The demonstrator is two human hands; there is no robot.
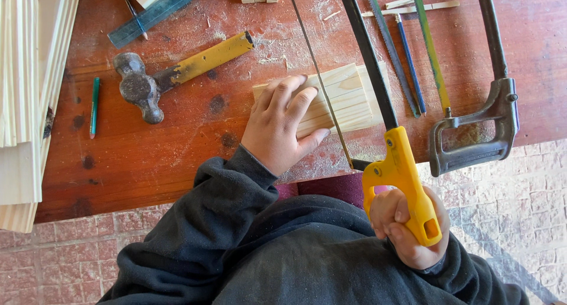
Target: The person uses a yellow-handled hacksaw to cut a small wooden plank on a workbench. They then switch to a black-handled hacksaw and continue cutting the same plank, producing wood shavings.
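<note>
I am pressing my left hand (277, 126), fingers spread flat, on the bundle of pale wood strips (336, 98) lying at the centre of the frame on the red table (147, 163). My right hand (407, 231), lower right, is wrapping its fingers tight around the yellow handle of the hacksaw (401, 169), whose thin blade is crossing the strips just beside my left fingertips. A hammer (171, 74) is lying upper left, a grey saw frame (490, 110) right.
</note>
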